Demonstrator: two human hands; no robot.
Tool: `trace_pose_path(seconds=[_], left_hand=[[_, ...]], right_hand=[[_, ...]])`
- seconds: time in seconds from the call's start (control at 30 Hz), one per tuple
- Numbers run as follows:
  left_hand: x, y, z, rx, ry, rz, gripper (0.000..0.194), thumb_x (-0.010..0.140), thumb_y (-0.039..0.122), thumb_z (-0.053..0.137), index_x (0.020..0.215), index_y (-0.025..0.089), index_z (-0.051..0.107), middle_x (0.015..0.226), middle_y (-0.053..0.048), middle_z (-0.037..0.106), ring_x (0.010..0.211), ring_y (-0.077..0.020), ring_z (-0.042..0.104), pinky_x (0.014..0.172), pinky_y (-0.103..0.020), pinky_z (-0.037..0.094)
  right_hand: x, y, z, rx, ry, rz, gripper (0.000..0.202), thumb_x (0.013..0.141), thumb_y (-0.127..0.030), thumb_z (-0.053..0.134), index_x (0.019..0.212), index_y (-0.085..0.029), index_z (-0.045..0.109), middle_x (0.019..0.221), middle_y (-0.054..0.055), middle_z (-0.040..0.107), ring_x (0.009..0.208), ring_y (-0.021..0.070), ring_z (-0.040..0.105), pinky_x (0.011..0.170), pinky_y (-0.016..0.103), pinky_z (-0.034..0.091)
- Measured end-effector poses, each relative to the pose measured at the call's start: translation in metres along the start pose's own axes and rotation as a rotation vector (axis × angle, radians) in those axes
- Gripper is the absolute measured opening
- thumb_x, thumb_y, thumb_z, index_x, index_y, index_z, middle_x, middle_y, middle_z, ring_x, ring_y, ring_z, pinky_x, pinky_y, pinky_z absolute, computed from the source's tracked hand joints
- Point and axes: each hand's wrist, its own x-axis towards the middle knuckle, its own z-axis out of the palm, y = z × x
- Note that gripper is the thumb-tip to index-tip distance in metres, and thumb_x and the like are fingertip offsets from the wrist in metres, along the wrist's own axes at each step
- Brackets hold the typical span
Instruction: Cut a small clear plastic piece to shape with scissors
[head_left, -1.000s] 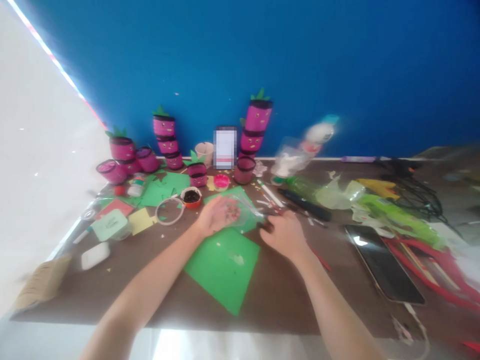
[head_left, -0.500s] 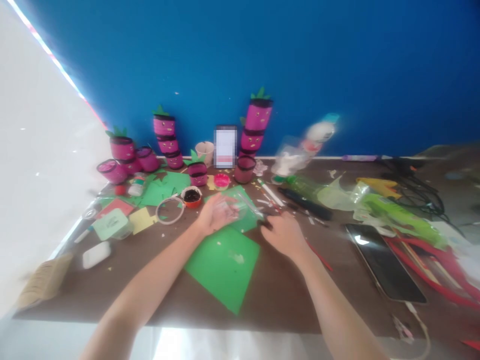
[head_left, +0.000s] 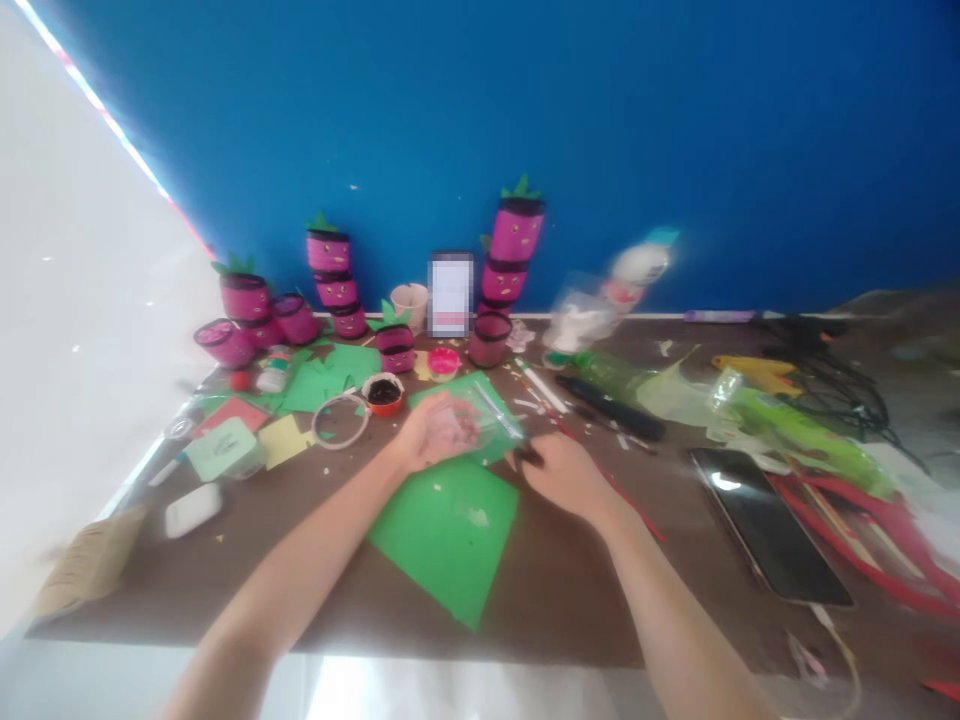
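Observation:
My left hand [head_left: 442, 432] is turned palm up with its fingers curled around a clear plastic bag [head_left: 491, 420]. A pale strip runs along the bag's right edge. To the right of the bag is my right hand [head_left: 564, 468], closed, with a small dark thing [head_left: 530, 453] at its fingertips that is too blurred to name. Beneath and in front of my left hand lies a green paper sheet [head_left: 454, 530], with another green piece [head_left: 480, 385] under the bag. An orange-rimmed pot of dark paint or glue [head_left: 384, 393] stands left of the bag.
Magenta cups with faces and green leaf tops [head_left: 330, 255] stand along the blue wall. A roll of tape [head_left: 340, 420] lies left of my hands. A phone [head_left: 769, 525] with a cable, red-handled scissors [head_left: 870, 540] and plastic scraps lie right.
My right hand has shifted slightly, and the dark thing at its fingertips shows more clearly. The bag in my left hand has spread a little toward the right hand.

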Motion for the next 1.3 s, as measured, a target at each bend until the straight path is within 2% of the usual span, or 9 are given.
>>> trace_pose_path(seconds=[0.17,0.3,0.37,0.57,0.73,0.93,1.17,1.3], left_hand=[[-0.0006,0.0003,-0.0011,0.028,-0.024,-0.020,0.037,0.077,0.046,0.055,0.080,0.011,0.065,0.071,-0.010,0.065,0.065,-0.0183,0.061,0.064,-0.030,0.047],[0.0003,-0.0033,-0.0058,0.076,-0.085,-0.112,0.039,0.072,0.047,0.060,0.086,0.011,0.065,0.076,-0.010,0.065,0.070,-0.0209,0.062,0.067,-0.032,0.047],[0.0008,-0.0050,-0.0073,0.086,-0.100,-0.145,0.040,0.071,0.047,0.060,0.087,0.010,0.065,0.077,-0.011,0.066,0.071,-0.0217,0.062,0.068,-0.033,0.047],[-0.0001,-0.0041,-0.0060,0.051,-0.104,-0.102,0.039,0.074,0.047,0.056,0.087,0.011,0.065,0.076,-0.011,0.065,0.071,-0.0212,0.061,0.068,-0.033,0.046],[-0.0004,-0.0039,-0.0050,0.053,-0.113,-0.139,0.037,0.073,0.044,0.058,0.085,0.010,0.065,0.072,-0.010,0.064,0.068,-0.0203,0.059,0.067,-0.033,0.044],[0.0002,-0.0057,-0.0068,0.077,-0.147,-0.167,0.038,0.074,0.044,0.056,0.087,0.010,0.064,0.078,-0.013,0.065,0.071,-0.0219,0.061,0.066,-0.033,0.043],[-0.0014,-0.0050,-0.0041,0.085,-0.197,-0.178,0.034,0.073,0.042,0.057,0.086,0.011,0.064,0.077,-0.011,0.065,0.071,-0.0198,0.059,0.065,-0.031,0.043],[-0.0018,-0.0051,-0.0034,0.082,-0.167,-0.184,0.032,0.073,0.041,0.057,0.083,0.012,0.064,0.071,-0.009,0.063,0.069,-0.0196,0.059,0.064,-0.031,0.043]], right_hand=[[-0.0011,-0.0023,0.0018,0.048,0.040,0.052,0.045,0.076,-0.056,0.050,0.050,-0.020,0.045,0.051,0.002,0.053,0.049,0.0133,0.045,0.051,0.025,0.029],[-0.0042,-0.0050,-0.0003,0.302,-0.081,0.024,0.044,0.076,-0.057,0.050,0.056,-0.018,0.049,0.052,-0.003,0.046,0.051,0.0110,0.041,0.050,0.023,0.028],[-0.0052,-0.0058,-0.0015,0.353,-0.113,0.012,0.043,0.075,-0.055,0.051,0.056,-0.018,0.047,0.052,-0.004,0.042,0.052,0.0100,0.039,0.050,0.022,0.027],[-0.0039,-0.0062,-0.0025,0.121,0.000,0.005,0.044,0.072,-0.053,0.053,0.050,-0.020,0.035,0.050,-0.003,0.039,0.050,0.0106,0.035,0.051,0.024,0.026],[-0.0032,-0.0059,-0.0008,-0.017,0.084,0.000,0.046,0.074,-0.052,0.051,0.046,-0.022,0.031,0.045,-0.001,0.042,0.046,0.0115,0.037,0.052,0.025,0.027],[-0.0039,-0.0057,-0.0002,-0.038,0.060,-0.010,0.043,0.075,-0.048,0.051,0.047,-0.022,0.031,0.045,-0.001,0.045,0.047,0.0127,0.041,0.052,0.025,0.028],[-0.0040,-0.0070,-0.0003,-0.096,0.033,-0.001,0.040,0.076,-0.046,0.051,0.049,-0.022,0.035,0.046,0.000,0.047,0.048,0.0137,0.045,0.054,0.025,0.028],[-0.0050,-0.0096,-0.0026,-0.070,-0.005,0.006,0.038,0.077,-0.042,0.052,0.049,-0.021,0.036,0.048,0.000,0.048,0.047,0.0127,0.043,0.052,0.025,0.028]])
